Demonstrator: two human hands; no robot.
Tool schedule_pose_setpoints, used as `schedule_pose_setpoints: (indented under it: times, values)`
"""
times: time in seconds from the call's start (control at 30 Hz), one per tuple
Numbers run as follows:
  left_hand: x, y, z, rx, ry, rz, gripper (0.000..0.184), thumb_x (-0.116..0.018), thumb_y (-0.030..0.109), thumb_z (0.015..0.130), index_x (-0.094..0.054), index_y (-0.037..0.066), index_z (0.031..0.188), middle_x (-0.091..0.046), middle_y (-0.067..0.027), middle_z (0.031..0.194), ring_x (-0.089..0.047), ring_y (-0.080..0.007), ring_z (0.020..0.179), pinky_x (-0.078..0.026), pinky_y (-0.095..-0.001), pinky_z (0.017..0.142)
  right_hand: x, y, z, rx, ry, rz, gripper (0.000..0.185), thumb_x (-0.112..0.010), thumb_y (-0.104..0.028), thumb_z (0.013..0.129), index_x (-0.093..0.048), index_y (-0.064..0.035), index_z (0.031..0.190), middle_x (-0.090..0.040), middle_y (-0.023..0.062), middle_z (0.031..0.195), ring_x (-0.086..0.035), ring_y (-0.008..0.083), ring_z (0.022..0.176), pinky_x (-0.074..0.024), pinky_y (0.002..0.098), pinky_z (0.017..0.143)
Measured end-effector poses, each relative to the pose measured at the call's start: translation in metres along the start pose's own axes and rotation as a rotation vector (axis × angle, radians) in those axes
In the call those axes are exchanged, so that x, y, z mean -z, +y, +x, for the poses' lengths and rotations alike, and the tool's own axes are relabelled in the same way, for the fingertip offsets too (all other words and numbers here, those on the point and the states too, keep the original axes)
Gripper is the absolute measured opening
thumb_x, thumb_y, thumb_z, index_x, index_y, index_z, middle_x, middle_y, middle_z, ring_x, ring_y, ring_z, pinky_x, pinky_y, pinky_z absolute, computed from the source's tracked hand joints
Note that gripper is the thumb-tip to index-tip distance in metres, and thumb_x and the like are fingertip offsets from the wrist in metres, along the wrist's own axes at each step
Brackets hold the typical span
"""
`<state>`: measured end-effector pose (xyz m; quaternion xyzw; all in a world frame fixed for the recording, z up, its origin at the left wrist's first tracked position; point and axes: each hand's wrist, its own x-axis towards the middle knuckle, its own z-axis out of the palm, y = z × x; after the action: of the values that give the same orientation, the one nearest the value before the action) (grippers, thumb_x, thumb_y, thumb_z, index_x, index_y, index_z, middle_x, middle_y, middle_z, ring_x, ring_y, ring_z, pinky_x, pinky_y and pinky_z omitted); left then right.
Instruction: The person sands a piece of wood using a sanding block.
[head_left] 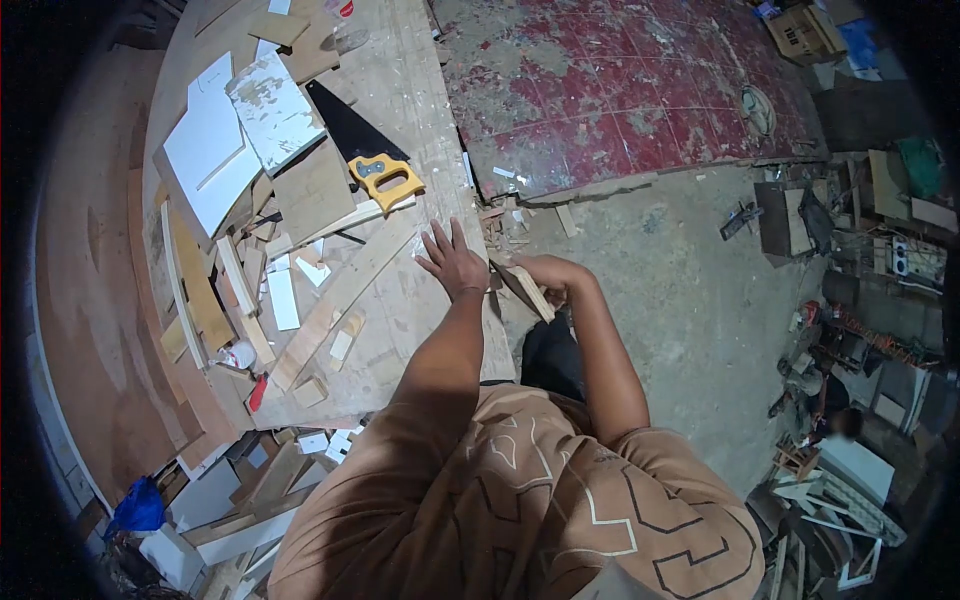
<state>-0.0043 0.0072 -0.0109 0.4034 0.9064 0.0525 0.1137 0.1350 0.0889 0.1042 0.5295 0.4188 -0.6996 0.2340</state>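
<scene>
My left hand [455, 262] lies flat near the edge of the wooden worktable [385, 300], fingers spread and nothing held. Just off that edge, my right hand [550, 273] is closed around a small wooden board [528, 291], which is tilted and shows a pale edge. Some of the right fingers are hidden behind the board. Beyond my left hand rests a handsaw [375, 160] with a black blade and a yellow handle. A long wooden strip [345, 300] runs diagonally across the table to the left of my left hand.
White panels [215, 150], thin boards and several offcuts cover the table's left side. A red tiled platform [620, 90] borders the far right. Scrap wood [270, 490] is piled at lower left. Another person [840, 415] is among clutter at the far right.
</scene>
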Motion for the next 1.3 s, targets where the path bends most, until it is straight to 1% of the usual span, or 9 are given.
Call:
schedule_pose_setpoints:
  times: [0.2,0.3,0.43,0.6,0.67,0.7,0.9,1.13,1.3]
  values:
    - [-0.004,-0.002,0.001,0.0,-0.006,0.043,0.069,-0.053,0.019,0.084,-0.028,0.027,0.148,-0.011,-0.0077,0.158,-0.008,-0.0353,0.145,-0.003,-0.0646,0.111,-0.014,-0.022,0.046,0.058,0.106,-0.008,0.052,-0.054,-0.051,0.081,-0.068,-0.0047,0.1,-0.066,0.0196,0.094,-0.063,0.0342,0.07,-0.0505,0.0454,0.058]
    - [-0.002,-0.002,0.005,0.005,-0.003,0.07,0.07,-0.056,0.021,0.084,-0.028,0.028,0.148,-0.011,-0.0063,0.158,-0.009,-0.0349,0.145,-0.004,-0.0648,0.111,-0.001,-0.061,0.009,-0.098,-0.023,-0.426,0.046,-0.06,-0.038,0.083,-0.063,-0.0078,0.117,-0.066,0.0144,0.104,-0.061,0.0216,0.083,-0.0505,0.04,0.068]
    - [0.001,-0.005,0.002,0.009,-0.063,-0.085,0.07,-0.057,0.022,0.084,-0.028,0.028,0.148,-0.011,-0.0048,0.158,-0.009,-0.034,0.145,-0.003,-0.0643,0.111,0.02,-0.078,0.047,0.222,-0.459,-0.949,0.052,-0.06,-0.047,0.082,-0.065,-0.0055,0.113,-0.063,0.0133,0.108,-0.058,0.0194,0.081,-0.0495,0.0387,0.069]
    - [-0.01,-0.007,0.003,0.011,-0.034,0.016,0.07,-0.057,0.022,0.084,-0.029,0.028,0.148,-0.011,-0.0051,0.158,-0.008,-0.033,0.145,-0.002,-0.0634,0.112,0.01,-0.053,0.125,0.185,-0.53,-0.902,0.056,-0.06,-0.045,0.082,-0.059,-0.0066,0.124,-0.061,0.014,0.114,-0.054,0.0205,0.093,-0.0468,0.0396,0.076]
    - [-0.011,-0.006,0.003,0.001,-0.002,0.06,0.069,-0.057,0.022,0.084,-0.03,0.028,0.148,-0.011,-0.0052,0.158,-0.008,-0.0328,0.145,-0.002,-0.0631,0.112,0.007,-0.054,0.098,0.035,-0.243,-0.904,0.063,-0.062,-0.046,0.081,-0.054,-0.0069,0.13,-0.059,0.0137,0.119,-0.052,0.0194,0.097,-0.0465,0.0393,0.078]
    - [-0.007,-0.005,0.001,0.01,-0.018,0.062,0.069,-0.056,0.022,0.084,-0.03,0.028,0.147,-0.011,-0.0051,0.158,-0.007,-0.0324,0.145,-0.002,-0.0628,0.112,0.016,-0.037,0.131,0.323,-0.553,-0.941,0.061,-0.061,-0.049,0.079,-0.06,-0.0067,0.123,-0.063,0.0128,0.114,-0.055,0.0187,0.091,-0.0471,0.0379,0.076]
    - [-0.005,-0.003,0.004,0.031,-0.057,0.051,0.069,-0.055,0.021,0.084,-0.029,0.028,0.148,-0.01,-0.0059,0.158,-0.007,-0.0327,0.145,0.0,-0.063,0.112,0.002,-0.074,0.033,0.018,-0.164,-1.027,0.05,-0.061,-0.05,0.079,-0.071,-0.0072,0.103,-0.069,0.0131,0.097,-0.062,0.0221,0.079,-0.0483,0.0374,0.075]
    - [-0.003,-0.004,0.002,0.005,-0.026,0.038,0.072,-0.056,0.02,0.083,-0.027,0.029,0.148,-0.011,-0.0059,0.158,-0.008,-0.0339,0.145,-0.001,-0.0641,0.111,0.004,-0.035,0.13,0.159,-0.131,-1.012,0.053,-0.06,-0.052,0.079,-0.07,-0.0076,0.106,-0.069,0.0153,0.105,-0.064,0.0236,0.086,-0.0484,0.038,0.077]
    - [0.0,-0.004,0.004,0.018,-0.049,-0.024,0.07,-0.055,0.018,0.082,-0.031,0.029,0.147,-0.012,-0.0069,0.158,-0.009,-0.0346,0.145,-0.002,-0.0647,0.111,-0.007,-0.067,0.031,0.052,-0.058,-1.016,0.052,-0.058,-0.044,0.082,-0.064,-0.0059,0.116,-0.068,0.0158,0.11,-0.063,0.0275,0.091,-0.0478,0.0393,0.081]
